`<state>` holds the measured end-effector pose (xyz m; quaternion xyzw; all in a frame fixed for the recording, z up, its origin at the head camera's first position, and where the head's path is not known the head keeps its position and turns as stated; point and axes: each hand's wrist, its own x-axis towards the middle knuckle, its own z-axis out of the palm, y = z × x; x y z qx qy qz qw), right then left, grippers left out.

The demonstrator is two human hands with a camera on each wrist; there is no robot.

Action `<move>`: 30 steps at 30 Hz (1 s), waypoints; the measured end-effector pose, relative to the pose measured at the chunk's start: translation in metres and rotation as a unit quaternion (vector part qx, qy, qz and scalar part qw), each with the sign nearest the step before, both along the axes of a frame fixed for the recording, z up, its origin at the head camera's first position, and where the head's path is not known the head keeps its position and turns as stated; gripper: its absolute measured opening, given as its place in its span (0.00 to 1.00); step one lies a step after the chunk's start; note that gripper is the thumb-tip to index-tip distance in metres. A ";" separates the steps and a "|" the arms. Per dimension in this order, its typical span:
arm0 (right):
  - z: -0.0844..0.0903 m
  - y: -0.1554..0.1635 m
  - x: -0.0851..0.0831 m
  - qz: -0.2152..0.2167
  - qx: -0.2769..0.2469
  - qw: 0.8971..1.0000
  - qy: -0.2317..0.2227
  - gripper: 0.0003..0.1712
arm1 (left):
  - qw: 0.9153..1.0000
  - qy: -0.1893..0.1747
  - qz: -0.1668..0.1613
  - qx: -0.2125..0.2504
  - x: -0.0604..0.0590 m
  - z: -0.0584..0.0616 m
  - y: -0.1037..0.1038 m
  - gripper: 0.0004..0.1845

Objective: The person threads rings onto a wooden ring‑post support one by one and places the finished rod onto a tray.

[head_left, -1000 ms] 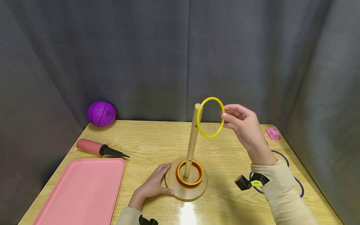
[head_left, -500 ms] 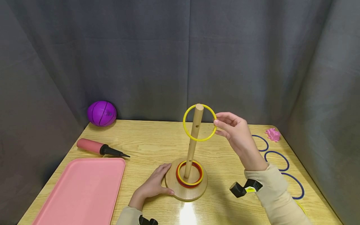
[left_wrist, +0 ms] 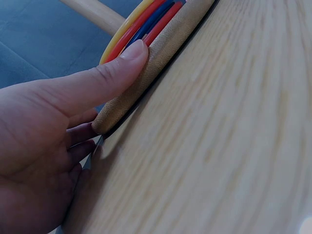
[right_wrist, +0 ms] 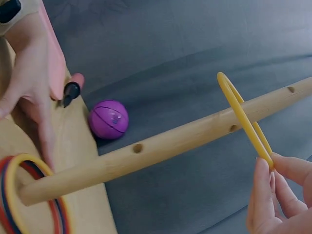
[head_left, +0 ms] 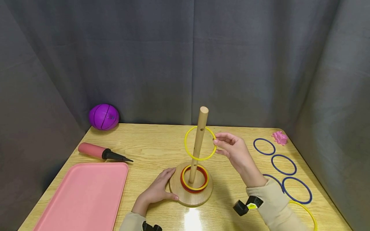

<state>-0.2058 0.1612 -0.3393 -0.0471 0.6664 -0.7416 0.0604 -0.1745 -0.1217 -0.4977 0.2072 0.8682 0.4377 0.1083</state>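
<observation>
Right hand (head_left: pixel 232 150) pinches the yellow ring (head_left: pixel 200 143), which encircles the peg (head_left: pixel 198 143) midway up. Left hand (head_left: pixel 158 189) grips the base (head_left: pixel 189 197) at its left edge on the table (head_left: pixel 150 144).

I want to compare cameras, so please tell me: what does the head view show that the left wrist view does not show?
Only the head view shows the right hand pinching a yellow ring around the peg, plus the pink tray, purple ball, pump and blue rings. Only the left wrist view shows a blue ring within the stack. Both show the left hand holding the wooden base.
</observation>
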 end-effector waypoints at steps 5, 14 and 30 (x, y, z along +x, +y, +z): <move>-0.019 -0.002 0.004 0.005 -0.004 1.000 -0.028 0.07 | 1.000 0.000 0.001 -0.005 0.000 0.000 0.000 0.59; -0.051 -0.004 0.007 0.011 0.002 0.998 -0.069 0.08 | 1.000 0.002 0.003 -0.004 -0.001 -0.001 -0.001 0.59; -0.107 -0.003 0.007 0.029 0.040 0.994 -0.098 0.17 | 1.000 0.004 -0.001 0.000 -0.001 -0.001 0.000 0.59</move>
